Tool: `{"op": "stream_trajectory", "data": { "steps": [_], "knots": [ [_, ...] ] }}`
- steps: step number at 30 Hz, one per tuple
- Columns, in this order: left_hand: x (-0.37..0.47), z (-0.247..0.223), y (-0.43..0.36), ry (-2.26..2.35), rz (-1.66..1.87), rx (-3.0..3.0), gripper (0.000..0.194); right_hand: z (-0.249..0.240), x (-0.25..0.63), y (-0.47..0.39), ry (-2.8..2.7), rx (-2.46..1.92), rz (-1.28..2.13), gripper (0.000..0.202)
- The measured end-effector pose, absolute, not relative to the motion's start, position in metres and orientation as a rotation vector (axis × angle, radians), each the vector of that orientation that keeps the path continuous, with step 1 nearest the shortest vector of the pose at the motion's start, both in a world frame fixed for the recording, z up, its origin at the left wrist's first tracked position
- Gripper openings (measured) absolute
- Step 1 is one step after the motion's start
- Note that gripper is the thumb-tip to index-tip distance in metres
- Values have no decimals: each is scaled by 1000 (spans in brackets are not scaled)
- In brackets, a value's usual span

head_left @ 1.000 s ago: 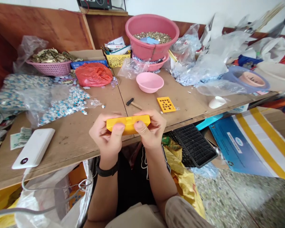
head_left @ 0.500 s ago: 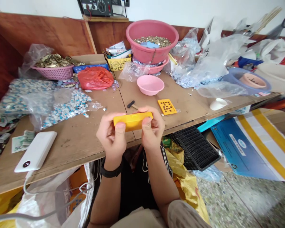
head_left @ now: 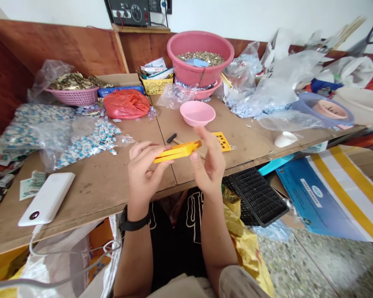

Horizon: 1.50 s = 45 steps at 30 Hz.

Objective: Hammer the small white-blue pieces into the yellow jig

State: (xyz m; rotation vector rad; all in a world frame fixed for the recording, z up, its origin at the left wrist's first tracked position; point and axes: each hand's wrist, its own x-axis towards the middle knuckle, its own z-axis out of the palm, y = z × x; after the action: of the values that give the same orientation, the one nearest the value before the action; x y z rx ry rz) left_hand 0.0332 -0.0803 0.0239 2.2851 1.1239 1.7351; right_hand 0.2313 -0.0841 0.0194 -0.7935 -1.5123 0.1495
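Observation:
My left hand [head_left: 143, 176] pinches a flat yellow plastic block [head_left: 177, 152] at its left end, above the table's front edge. A dark gap runs along the block's side, as if it had two layers. At its right end is my right hand [head_left: 210, 165], with thumb and fingers apart; the thumb tip is close to the block, and whether it touches I cannot tell. Behind the hands lie a small hammer [head_left: 172, 138] with a black head and a yellow plate with square holes [head_left: 223, 142], partly covered by my right hand.
A small pink bowl [head_left: 197, 114] stands ahead, before a large pink tub [head_left: 202, 72] of metal bits. Blue-and-white small pieces [head_left: 90, 138] and a red bag [head_left: 126, 104] lie left. A white power bank [head_left: 48, 198] is near the front left. A white cup [head_left: 285, 139] lies right.
My right hand has let go of the yellow block and opened at its right end. The block has tilted, its right end higher, now showing its side. My left hand still holds it.

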Motion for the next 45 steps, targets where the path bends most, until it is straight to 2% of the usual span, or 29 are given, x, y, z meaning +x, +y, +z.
{"op": "stream_trajectory", "data": {
  "steps": [3,8,18,26,31,33,38,42,45],
  "knots": [
    [30,26,-82,1141,1723,2338,22,28,229,-93,-1655,-794,46,51],
    [38,23,-88,1172,1792,2335,26,22,216,-90,-1514,-759,32,26],
    [47,20,-82,1117,1823,2259,31,24,228,-90,-1445,-678,378,29],
    [58,22,-88,1026,1801,2229,31,26,219,-99,-1282,-809,143,31],
    [69,15,-90,1036,2021,1943,43,1,220,-77,-1042,-751,281,32],
    [67,11,-87,1021,2036,1865,40,-5,223,-69,-1011,-741,371,37],
    [57,7,-84,1107,1983,1938,28,12,225,-78,-1266,-791,279,36],
    [56,11,-93,1126,1938,2024,25,28,221,-91,-1617,-847,179,26],
    [60,19,-101,1166,1901,2089,24,21,218,-88,-1595,-826,210,32]
  ]
}}
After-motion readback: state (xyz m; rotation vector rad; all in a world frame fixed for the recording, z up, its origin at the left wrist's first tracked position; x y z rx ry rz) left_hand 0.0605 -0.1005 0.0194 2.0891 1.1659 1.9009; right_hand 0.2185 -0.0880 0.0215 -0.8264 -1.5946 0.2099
